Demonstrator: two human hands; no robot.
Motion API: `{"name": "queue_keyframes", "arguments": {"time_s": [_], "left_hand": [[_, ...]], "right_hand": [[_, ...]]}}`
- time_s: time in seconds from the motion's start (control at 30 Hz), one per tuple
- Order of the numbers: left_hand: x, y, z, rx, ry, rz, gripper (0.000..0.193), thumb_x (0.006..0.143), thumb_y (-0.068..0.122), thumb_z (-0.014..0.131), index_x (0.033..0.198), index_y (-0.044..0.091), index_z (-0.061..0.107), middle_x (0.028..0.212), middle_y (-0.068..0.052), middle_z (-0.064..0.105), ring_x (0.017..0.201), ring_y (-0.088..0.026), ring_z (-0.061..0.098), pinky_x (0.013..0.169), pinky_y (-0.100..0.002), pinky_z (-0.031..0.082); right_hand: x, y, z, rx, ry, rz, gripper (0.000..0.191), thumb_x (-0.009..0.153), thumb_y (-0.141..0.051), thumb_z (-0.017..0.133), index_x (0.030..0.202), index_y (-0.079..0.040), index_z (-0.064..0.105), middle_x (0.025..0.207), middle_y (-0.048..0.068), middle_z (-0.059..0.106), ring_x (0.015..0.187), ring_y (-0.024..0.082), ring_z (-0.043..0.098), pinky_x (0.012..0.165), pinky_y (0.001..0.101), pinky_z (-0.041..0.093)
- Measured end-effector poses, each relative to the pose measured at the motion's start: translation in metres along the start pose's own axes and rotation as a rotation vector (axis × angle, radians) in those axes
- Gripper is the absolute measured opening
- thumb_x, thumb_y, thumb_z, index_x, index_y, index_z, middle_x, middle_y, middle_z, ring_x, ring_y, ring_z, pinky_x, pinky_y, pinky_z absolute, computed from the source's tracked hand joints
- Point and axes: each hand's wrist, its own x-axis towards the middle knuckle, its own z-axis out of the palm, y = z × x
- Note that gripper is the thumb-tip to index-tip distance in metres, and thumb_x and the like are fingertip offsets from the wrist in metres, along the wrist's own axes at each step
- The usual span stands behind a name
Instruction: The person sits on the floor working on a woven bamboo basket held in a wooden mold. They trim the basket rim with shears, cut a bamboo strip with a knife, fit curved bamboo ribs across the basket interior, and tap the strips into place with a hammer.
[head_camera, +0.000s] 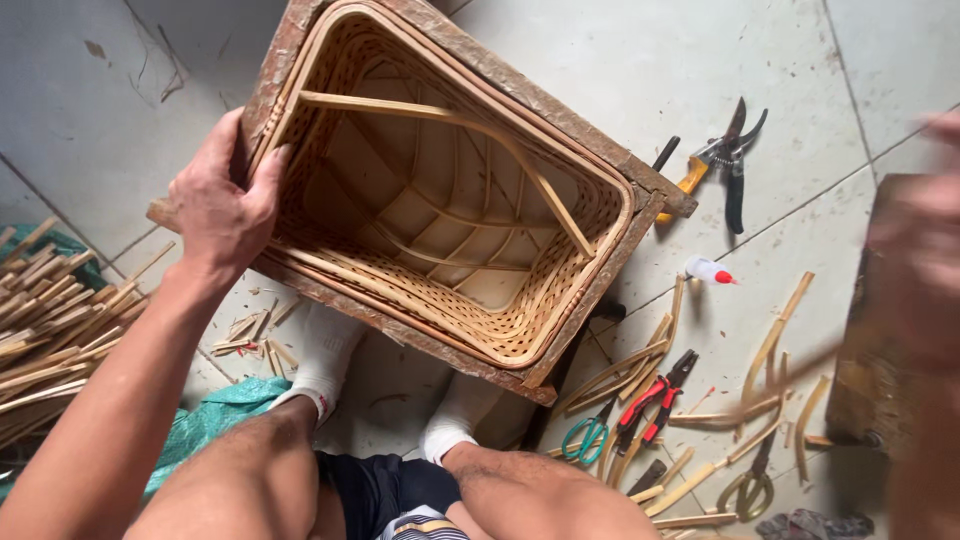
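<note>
Left hand (222, 205) grips the near-left corner of the basket (440, 190). Right hand (925, 230) blurs far right; its grasp, can't tell

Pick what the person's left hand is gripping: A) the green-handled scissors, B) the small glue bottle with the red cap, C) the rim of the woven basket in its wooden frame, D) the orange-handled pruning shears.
C: the left hand clasps the corner rim of the basket, thumb inside the weave, while the shears, bottle and scissors lie untouched on the floor.
</note>
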Motion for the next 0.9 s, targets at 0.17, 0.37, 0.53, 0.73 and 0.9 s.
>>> {"name": "queue_keyframes", "arguments": {"time_s": [0.17,0.37,0.53,0.73,0.9], "left_hand": [[0.001,-0.003,0.004,-0.006,0.14,0.149,0.046,0.103,0.021,0.078,0.141,0.003,0.059,0.11,-0.018,0.073,0.093,-0.032,0.072,0.083,-0.042,0.057],[0.002,-0.01,0.008,-0.009,0.137,0.123,0.049,0.103,0.02,0.081,0.14,-0.002,0.057,0.117,-0.019,0.072,0.097,-0.033,0.074,0.085,-0.041,0.06],[0.004,-0.007,0.008,-0.006,0.132,0.122,0.053,0.102,0.019,0.082,0.144,-0.001,0.057,0.119,-0.019,0.072,0.098,-0.033,0.074,0.086,-0.04,0.06],[0.004,-0.003,0.006,-0.009,0.12,0.097,0.054,0.102,0.018,0.082,0.145,0.0,0.057,0.121,-0.019,0.072,0.099,-0.031,0.075,0.087,-0.039,0.061],[0.004,-0.003,0.006,-0.003,0.134,0.114,0.053,0.101,0.018,0.082,0.143,-0.002,0.057,0.12,-0.019,0.072,0.098,-0.031,0.075,0.086,-0.038,0.06]], "right_hand": [[0.1,-0.12,0.144,0.276,-0.218,-0.453,0.032,0.117,-0.004,0.061,0.147,-0.006,0.051,0.116,0.01,0.071,0.09,0.017,0.066,0.084,0.0298,0.057],[0.115,-0.165,0.253,0.526,-0.693,0.083,0.042,0.105,-0.015,0.067,0.147,-0.014,0.057,0.101,0.011,0.08,0.076,0.02,0.066,0.071,0.0287,0.057],[0.117,-0.159,0.284,0.682,-0.612,-0.333,0.038,0.115,-0.01,0.065,0.151,-0.013,0.053,0.15,0.012,0.062,0.136,0.023,0.067,0.113,0.0312,0.056],[0.116,-0.149,0.296,0.656,-0.684,-0.241,0.037,0.113,-0.013,0.066,0.148,-0.015,0.056,0.144,0.01,0.066,0.126,0.019,0.073,0.108,0.0296,0.061],[0.115,-0.149,0.298,0.638,-0.66,-0.29,0.038,0.113,-0.013,0.067,0.15,-0.015,0.056,0.146,0.014,0.065,0.133,0.026,0.069,0.112,0.0319,0.06]]}}
